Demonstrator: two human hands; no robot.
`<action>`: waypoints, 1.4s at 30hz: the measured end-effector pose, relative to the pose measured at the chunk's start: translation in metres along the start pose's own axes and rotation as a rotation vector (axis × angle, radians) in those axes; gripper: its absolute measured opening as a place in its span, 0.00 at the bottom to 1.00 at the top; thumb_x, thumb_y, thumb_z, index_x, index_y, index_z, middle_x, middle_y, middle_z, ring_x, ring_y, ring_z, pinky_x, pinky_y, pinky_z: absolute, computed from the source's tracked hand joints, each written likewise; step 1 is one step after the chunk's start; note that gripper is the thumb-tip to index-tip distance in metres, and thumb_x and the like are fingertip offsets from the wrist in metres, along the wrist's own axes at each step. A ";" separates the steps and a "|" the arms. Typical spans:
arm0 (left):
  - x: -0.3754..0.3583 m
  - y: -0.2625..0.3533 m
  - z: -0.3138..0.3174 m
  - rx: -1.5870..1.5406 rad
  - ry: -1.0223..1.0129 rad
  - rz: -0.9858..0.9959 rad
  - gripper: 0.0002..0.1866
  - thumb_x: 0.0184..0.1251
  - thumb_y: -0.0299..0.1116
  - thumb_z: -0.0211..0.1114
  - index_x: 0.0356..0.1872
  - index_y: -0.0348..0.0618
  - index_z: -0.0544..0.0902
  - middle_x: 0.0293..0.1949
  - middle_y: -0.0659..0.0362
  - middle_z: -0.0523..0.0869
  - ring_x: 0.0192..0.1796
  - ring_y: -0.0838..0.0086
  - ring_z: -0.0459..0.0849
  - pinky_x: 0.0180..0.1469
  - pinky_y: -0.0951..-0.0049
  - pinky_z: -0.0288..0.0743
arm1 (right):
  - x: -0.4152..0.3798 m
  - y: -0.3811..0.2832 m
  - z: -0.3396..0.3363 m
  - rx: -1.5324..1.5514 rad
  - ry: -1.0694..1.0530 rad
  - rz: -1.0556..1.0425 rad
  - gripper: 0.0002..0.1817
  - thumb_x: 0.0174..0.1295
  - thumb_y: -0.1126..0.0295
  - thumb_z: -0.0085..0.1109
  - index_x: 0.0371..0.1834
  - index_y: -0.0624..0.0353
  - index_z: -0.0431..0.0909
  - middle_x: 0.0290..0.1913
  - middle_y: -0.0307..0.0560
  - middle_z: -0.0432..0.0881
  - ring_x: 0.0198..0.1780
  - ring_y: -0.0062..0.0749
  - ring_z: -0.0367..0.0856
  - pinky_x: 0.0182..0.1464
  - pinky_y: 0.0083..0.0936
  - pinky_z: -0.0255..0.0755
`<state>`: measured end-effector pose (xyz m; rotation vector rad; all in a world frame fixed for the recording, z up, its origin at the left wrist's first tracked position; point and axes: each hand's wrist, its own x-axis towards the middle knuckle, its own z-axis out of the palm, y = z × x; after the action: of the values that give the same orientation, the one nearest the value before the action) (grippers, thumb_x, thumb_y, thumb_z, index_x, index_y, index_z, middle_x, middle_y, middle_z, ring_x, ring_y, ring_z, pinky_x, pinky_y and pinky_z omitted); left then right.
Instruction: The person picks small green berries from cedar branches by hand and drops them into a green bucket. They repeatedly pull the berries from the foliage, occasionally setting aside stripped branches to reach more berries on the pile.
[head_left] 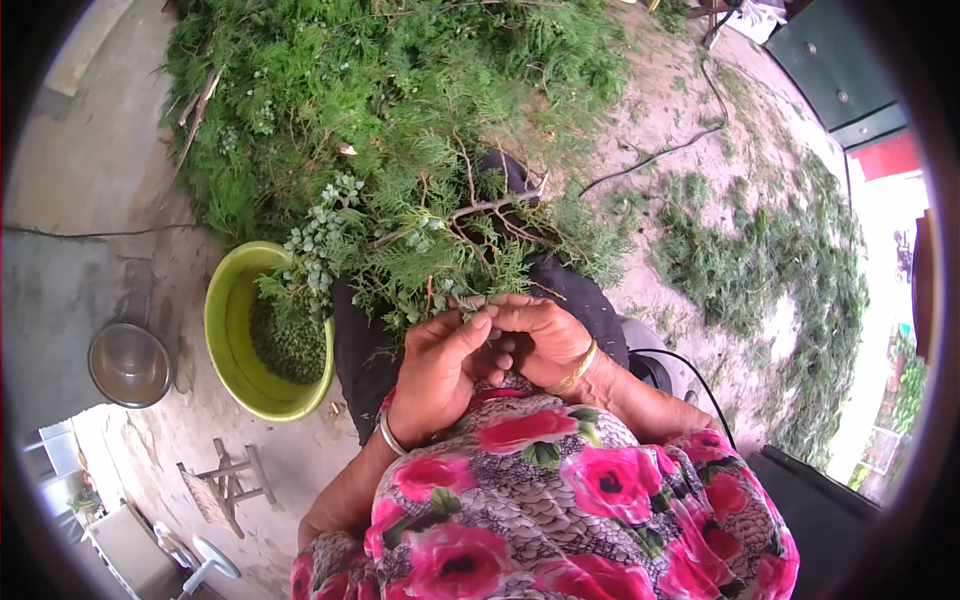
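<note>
A leafy evergreen branch (425, 255) with scale-like foliage and a brown woody stem (500, 203) lies across the dark-trousered lap. Pale blue-green cones (330, 205) cluster on its left side. My left hand (435, 370), wearing a silver bangle, is closed, thumb and fingers pinched on a sprig of that branch. Facing it, my right hand (550, 345), with a gold bracelet, pinches the same sprig; the fingertips of both hands nearly meet. What lies inside the curled fingers is hidden. Left of the lap stands a yellow-green tub (218, 340) with many small green cones (285, 345) in it.
Cut evergreen branches (330, 90) are heaped ahead. More greenery (760, 260) is scattered over the floor at right, where a black cable (655, 158) runs. A metal bowl (130, 365) and a small wooden stool (230, 485) are at left. A dark green cabinet (835, 65) stands far right.
</note>
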<state>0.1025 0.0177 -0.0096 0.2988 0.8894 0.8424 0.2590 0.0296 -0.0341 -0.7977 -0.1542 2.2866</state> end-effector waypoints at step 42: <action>0.081 0.057 -0.042 1.298 0.393 0.939 0.12 0.52 0.21 0.65 0.39 0.29 0.82 0.28 0.48 0.86 0.28 0.71 0.86 0.34 0.73 0.77 | 0.099 -0.043 0.022 -1.608 0.524 -0.697 0.11 0.46 0.67 0.65 0.29 0.64 0.82 0.30 0.61 0.83 0.35 0.58 0.82 0.40 0.43 0.76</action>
<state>0.0684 0.1117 -0.0497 1.8330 1.6311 1.0708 0.2152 0.1290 -0.0524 -1.6471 -1.7828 0.8632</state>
